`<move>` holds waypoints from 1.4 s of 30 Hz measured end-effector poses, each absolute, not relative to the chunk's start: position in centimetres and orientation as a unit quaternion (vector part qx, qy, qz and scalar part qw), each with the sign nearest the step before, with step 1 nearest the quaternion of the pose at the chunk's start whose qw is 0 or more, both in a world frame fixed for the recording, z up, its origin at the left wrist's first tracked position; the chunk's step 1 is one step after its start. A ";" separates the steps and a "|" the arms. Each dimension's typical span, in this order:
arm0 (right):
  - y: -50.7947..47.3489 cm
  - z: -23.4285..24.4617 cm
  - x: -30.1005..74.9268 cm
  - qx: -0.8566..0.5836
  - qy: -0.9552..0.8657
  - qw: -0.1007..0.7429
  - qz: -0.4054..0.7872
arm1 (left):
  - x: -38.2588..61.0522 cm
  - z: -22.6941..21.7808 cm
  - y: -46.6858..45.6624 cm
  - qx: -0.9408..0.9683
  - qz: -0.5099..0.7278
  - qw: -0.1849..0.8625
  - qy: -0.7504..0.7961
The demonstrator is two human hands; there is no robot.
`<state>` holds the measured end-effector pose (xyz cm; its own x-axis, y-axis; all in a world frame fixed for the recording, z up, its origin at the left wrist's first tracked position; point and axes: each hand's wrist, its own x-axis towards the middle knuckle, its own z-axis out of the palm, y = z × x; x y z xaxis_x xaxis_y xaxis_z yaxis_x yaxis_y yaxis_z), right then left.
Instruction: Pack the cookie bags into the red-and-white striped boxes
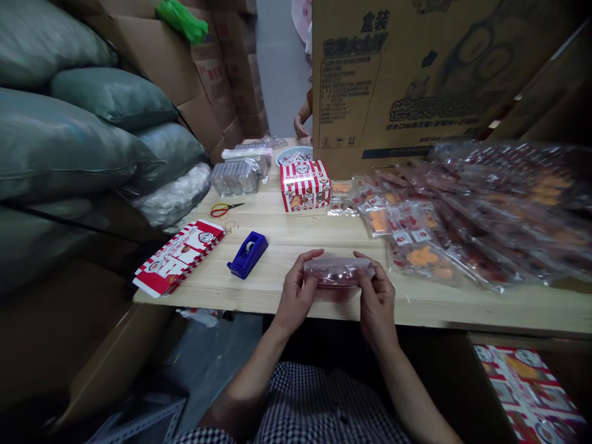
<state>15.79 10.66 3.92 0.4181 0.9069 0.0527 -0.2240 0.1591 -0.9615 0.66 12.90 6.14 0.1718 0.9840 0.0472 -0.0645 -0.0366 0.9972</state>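
Note:
Both hands hold a clear plastic snack packet [337, 271] just above the front edge of the wooden table [287, 237]. My left hand [296, 296] pinches its left end, fingers curled round it. My right hand [377, 299] grips its right end the same way. A blue tape dispenser [248, 254] sits on the table left of my left hand. An assembled red-and-white striped box [304, 185] stands further back in the middle.
Flat striped box blanks [178, 256] lie at the table's left corner, scissors [224, 209] behind them. A heap of clear snack packets [476, 209] covers the right side. A large cardboard carton [416, 68] stands behind. Another person's hand [301, 123] shows at the far end. Grey sacks [83, 142] are stacked left.

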 end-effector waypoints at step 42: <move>13.7 4.0 15.2 -0.497 -0.283 0.675 0.465 | -0.3 5.7 14.7 0.336 0.526 0.724 0.293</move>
